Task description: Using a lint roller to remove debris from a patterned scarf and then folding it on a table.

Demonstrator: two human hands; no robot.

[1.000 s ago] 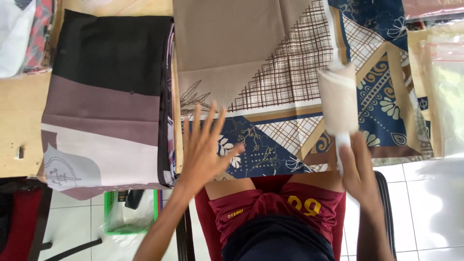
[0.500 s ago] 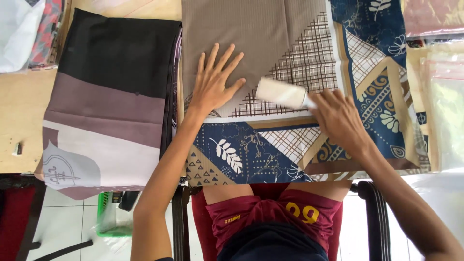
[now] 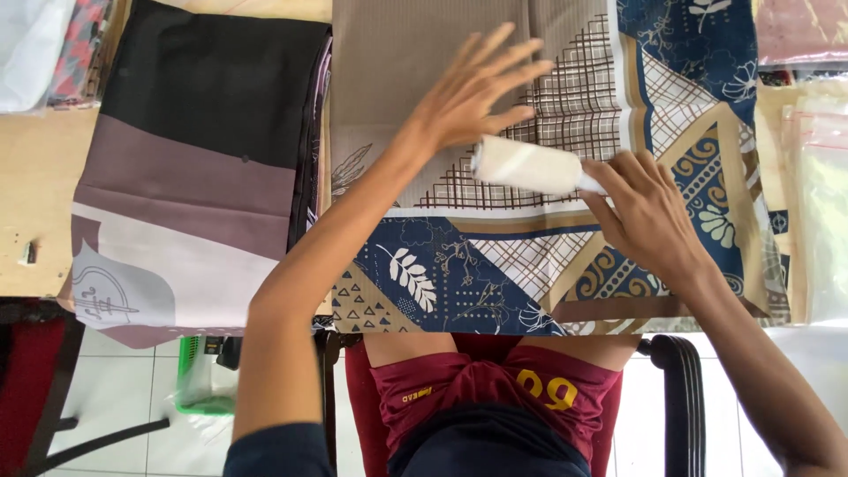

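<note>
Nearest the camera: the seated person's dark red shorts [image 3: 495,393], with black chair armrests [image 3: 685,389] on either side.

Beyond the knees lies the patterned cloth [image 3: 459,283], folded flat on the worktop [image 3: 35,185]; blue leaf-print, tan grid and beige panels are visible. All places below are given relative to this cloth.

Right hand [image 3: 649,216]: over the cloth's right-centre, fingers curled around the handle end of a white lint roller [image 3: 526,165]. The roller lies across the grid-patterned panel near the cloth's middle, in contact with the fabric as far as can be told.

Left hand [image 3: 473,93]: open, fingers spread, palm down on the beige panel toward the cloth's far side, just beyond the roller; holding nothing.

Left of the cloth, edge touching: a second folded cloth [image 3: 185,177] in black, mauve and pale grey.

Right of the cloth: clear plastic bags [image 3: 821,203].

Far left corner: more bagged fabric [image 3: 44,44].
</note>
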